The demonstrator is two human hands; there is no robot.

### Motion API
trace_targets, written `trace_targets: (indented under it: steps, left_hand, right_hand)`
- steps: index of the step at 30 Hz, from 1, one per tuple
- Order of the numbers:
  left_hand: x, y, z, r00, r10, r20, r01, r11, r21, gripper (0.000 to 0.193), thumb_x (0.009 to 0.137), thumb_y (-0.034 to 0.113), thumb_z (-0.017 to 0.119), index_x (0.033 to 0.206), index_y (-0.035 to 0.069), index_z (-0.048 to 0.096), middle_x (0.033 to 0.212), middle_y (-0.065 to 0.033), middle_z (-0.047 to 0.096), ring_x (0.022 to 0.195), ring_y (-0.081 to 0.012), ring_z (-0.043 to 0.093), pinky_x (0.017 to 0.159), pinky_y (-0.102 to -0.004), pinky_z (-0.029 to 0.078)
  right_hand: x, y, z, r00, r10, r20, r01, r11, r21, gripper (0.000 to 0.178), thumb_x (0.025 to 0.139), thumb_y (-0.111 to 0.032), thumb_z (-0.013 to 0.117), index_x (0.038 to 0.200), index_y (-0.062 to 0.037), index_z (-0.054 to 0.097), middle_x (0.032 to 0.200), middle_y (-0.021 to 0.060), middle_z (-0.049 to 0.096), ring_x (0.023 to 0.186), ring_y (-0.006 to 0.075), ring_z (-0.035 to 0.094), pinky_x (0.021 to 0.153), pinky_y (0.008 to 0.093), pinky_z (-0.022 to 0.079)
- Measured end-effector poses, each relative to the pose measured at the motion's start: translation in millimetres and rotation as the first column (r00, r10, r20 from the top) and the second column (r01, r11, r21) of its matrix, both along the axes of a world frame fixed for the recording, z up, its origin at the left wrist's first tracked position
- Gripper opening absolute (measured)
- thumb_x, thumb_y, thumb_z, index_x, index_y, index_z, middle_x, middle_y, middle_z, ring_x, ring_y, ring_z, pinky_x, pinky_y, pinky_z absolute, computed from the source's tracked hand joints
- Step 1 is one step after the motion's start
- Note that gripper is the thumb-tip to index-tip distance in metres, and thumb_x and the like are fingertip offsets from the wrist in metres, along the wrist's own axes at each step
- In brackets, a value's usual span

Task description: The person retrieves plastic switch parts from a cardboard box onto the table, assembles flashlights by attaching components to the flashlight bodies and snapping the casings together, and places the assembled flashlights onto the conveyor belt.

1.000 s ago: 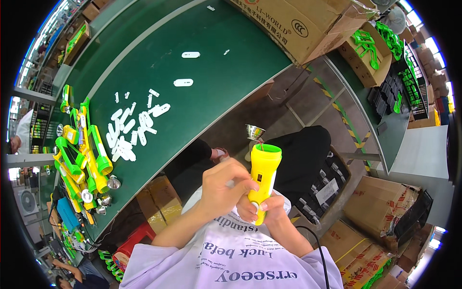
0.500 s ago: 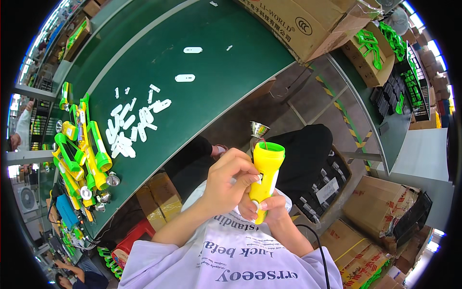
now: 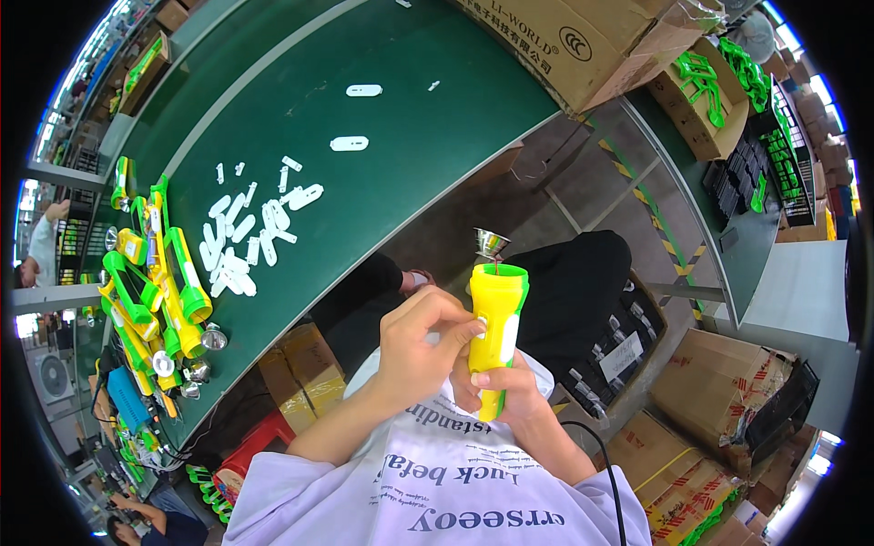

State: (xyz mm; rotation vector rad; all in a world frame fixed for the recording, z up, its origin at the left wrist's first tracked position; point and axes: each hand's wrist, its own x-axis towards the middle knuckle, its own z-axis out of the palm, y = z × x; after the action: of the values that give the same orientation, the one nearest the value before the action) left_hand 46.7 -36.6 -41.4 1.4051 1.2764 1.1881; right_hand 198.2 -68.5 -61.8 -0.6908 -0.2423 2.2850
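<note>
My right hand (image 3: 512, 387) is wrapped round the lower part of a yellow flashlight body (image 3: 496, 300) with a green rim, held upright above my lap. From its open top hangs out a silver reflector (image 3: 492, 243) on thin wires. My left hand (image 3: 423, 338) is closed in a pinch, thumb and forefinger against the body's left side. A bit of white shows at those fingertips, too small to name. A white strip runs along the body's right side.
Across the green table (image 3: 300, 100) lie several small white plastic pieces (image 3: 241, 241). Yellow-green flashlights (image 3: 164, 282) are piled at its left end. A large carton (image 3: 583, 55) stands at the far right. Beside my right leg is a box of silver parts (image 3: 605, 350).
The flashlight body has turned in my right hand and shifted slightly left, so its white strip faces differently. My left fingertips have moved slightly left and up with it.
</note>
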Motion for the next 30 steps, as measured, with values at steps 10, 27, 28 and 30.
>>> trace_targets:
  steps: [10, 27, 28, 30]
  left_hand:
    - [-3, 5, -5, 0.685, -0.026, 0.728, 0.485, 0.763, -0.428, 0.048, 0.087, 0.019, 0.074, 0.126, 0.002, 0.053, 0.115, -0.0082, 0.063, 0.106, -0.0155, 0.06, 0.093, -0.0329, 0.047]
    - [4, 4, -22, 0.535, 0.092, 0.84, 0.577, 0.687, -0.442, 0.051, 0.081, 0.032, 0.079, 0.118, 0.003, 0.06, 0.106, -0.012, 0.066, 0.096, -0.0211, 0.065, 0.086, -0.0354, 0.052]
    - [6, 4, -20, 0.529, 0.11, 0.842, 0.568, 0.691, -0.447, 0.051, 0.081, 0.031, 0.079, 0.119, 0.003, 0.059, 0.106, -0.0121, 0.067, 0.095, -0.0215, 0.065, 0.085, -0.0351, 0.052]
    - [6, 4, -20, 0.522, 0.126, 0.843, 0.563, 0.692, -0.452, 0.051, 0.082, 0.031, 0.079, 0.119, 0.003, 0.059, 0.106, -0.0122, 0.067, 0.094, -0.0218, 0.066, 0.084, -0.0347, 0.053]
  right_hand:
    - [-1, 2, 8, 0.999, 0.004, -0.046, -0.005, 1.0, -0.017, 0.041, 0.071, -0.011, 0.069, 0.104, -0.0004, 0.047, 0.071, 0.0095, 0.053, 0.05, 0.0168, 0.053, 0.046, 0.0293, 0.044]
    - [-4, -8, 7, 1.0, -0.024, -0.02, 0.022, 0.997, -0.076, 0.025, 0.074, -0.013, 0.067, 0.089, -0.0016, 0.051, 0.064, 0.0064, 0.051, 0.046, 0.0166, 0.052, 0.045, 0.0285, 0.043]
    - [-4, -8, 8, 0.999, -0.033, -0.033, 0.029, 0.995, -0.094, 0.023, 0.074, -0.012, 0.067, 0.088, -0.002, 0.051, 0.064, 0.0065, 0.051, 0.046, 0.0168, 0.052, 0.045, 0.0287, 0.043]
    - [-3, -11, 4, 1.0, -0.016, -0.007, 0.015, 0.997, -0.076, 0.027, 0.073, -0.013, 0.066, 0.093, -0.0027, 0.051, 0.063, 0.0073, 0.051, 0.046, 0.017, 0.051, 0.046, 0.0297, 0.043]
